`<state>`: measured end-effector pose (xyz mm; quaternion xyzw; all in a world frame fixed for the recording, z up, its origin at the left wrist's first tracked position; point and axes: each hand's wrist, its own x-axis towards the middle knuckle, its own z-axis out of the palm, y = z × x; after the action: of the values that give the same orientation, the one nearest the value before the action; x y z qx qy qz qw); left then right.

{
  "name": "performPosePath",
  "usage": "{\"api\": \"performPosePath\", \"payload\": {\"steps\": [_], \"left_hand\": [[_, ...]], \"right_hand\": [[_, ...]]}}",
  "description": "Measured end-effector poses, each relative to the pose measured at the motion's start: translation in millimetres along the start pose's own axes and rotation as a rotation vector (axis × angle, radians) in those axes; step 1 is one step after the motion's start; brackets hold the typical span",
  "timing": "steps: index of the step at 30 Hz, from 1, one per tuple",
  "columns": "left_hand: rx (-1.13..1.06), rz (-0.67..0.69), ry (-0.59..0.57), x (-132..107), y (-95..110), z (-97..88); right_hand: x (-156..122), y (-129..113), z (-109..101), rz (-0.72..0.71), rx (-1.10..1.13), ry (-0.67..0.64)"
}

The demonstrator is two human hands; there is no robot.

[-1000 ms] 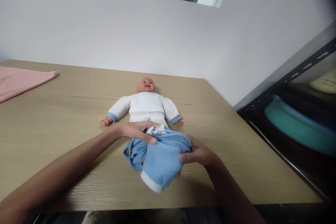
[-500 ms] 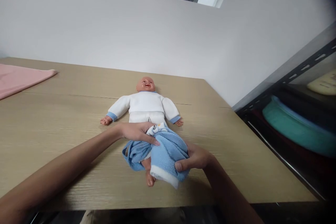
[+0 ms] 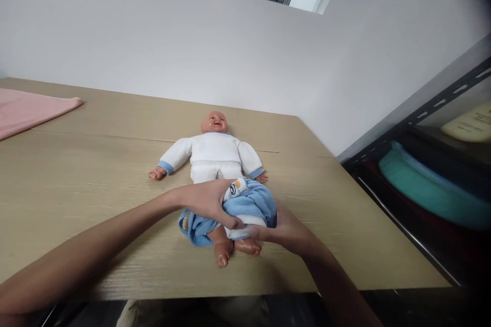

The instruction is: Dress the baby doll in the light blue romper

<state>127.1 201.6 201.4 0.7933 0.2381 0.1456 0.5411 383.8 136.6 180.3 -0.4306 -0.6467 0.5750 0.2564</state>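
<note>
A baby doll (image 3: 215,150) in a white top with blue cuffs lies on its back, its feet toward me. Blue terry trousers (image 3: 251,200) with a white hem are bunched around its lower legs. My left hand (image 3: 209,202) grips the trouser leg on the right from its left side, thumb near the hem. On the other side, my right hand (image 3: 284,230) pinches the same leg by its white hem. Both doll feet (image 3: 247,246) show below the cloth. The other trouser leg (image 3: 197,227) lies crumpled at the left. Some fingers are hidden behind the cloth.
The doll rests on a wooden table (image 3: 115,179) against a white wall (image 3: 172,46). A folded pink cloth (image 3: 34,108) lies at the far left. To the right, a dark shelf rack holds a teal basin (image 3: 429,186) and a pale yellow bottle (image 3: 470,122).
The trouser leg on the right has been gathered up the doll's leg, and the foot there now sticks out of the hem. My hands have come closer together.
</note>
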Motion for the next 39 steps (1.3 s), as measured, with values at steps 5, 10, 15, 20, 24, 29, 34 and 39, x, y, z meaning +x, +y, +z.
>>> {"api": "performPosePath", "payload": {"steps": [5,10,15,20,24,29,34,39], "left_hand": [[0.203,-0.007,0.149,0.9,-3.8,9.9],[0.49,-0.026,0.228,5.0,-17.4,23.4],[0.661,-0.135,0.117,3.9,-18.2,30.9],[0.694,-0.157,0.034,0.7,-8.6,37.0],[0.639,-0.192,0.028,1.9,-12.0,41.9],[0.494,-0.175,0.057,3.5,-22.8,41.3],[0.182,-0.072,0.119,2.8,-32.8,32.5],[0.025,-0.016,0.101,-0.2,-32.0,26.8]], "right_hand": [[-10.8,-2.1,25.0,-0.085,-0.405,0.632],[-29.2,8.7,60.7,0.002,-0.553,0.701],[-44.9,48.5,97.3,0.031,-0.53,0.798],[-54.5,76.3,104.3,-0.134,-0.798,1.062],[-56.0,86.6,107.3,-0.098,-0.635,1.03],[-50.5,92.1,113.1,0.06,-0.379,1.058],[-42.2,91.6,110.1,0.049,-0.168,0.954],[-36.1,88.7,109.9,-0.137,0.027,0.897]]}}
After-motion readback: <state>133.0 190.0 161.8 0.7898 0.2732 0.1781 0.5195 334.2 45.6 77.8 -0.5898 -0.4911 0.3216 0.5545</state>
